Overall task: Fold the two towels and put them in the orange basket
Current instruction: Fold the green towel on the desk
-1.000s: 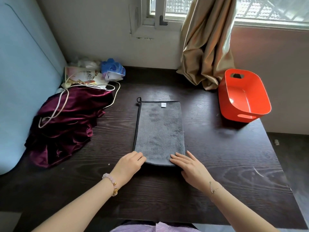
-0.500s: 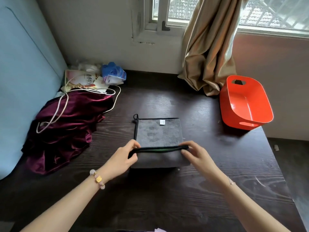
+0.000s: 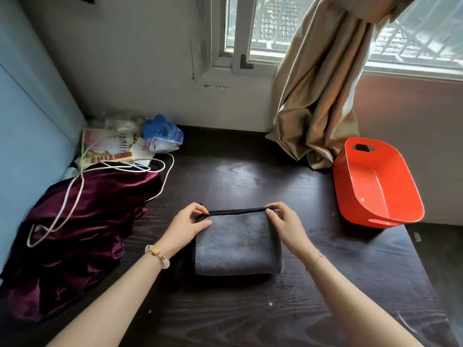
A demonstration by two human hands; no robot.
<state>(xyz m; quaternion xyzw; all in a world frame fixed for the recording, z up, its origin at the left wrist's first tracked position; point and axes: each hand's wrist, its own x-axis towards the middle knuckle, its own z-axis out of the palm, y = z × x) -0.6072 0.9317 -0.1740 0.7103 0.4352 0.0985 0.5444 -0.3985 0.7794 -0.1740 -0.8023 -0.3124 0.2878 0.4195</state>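
Observation:
A grey towel (image 3: 235,244) with black edging lies folded into a compact rectangle on the dark wooden table (image 3: 250,181), in the middle. My left hand (image 3: 188,224) pinches its far left corner and my right hand (image 3: 283,221) pinches its far right corner, both holding the black-edged border along the far side. The orange basket (image 3: 375,186) stands tilted at the right edge of the table, with nothing in it. I see only this one grey towel.
A crumpled maroon velvet cloth (image 3: 75,234) with a white cord (image 3: 75,196) across it covers the table's left side. A book (image 3: 105,149) and a blue packet (image 3: 162,131) lie at the back left. A beige curtain (image 3: 318,96) hangs down behind the basket.
Both hands lifted the towel's near edge and carried it over to the far edge, folding the long towel in half. The view also tilted and moved closer.

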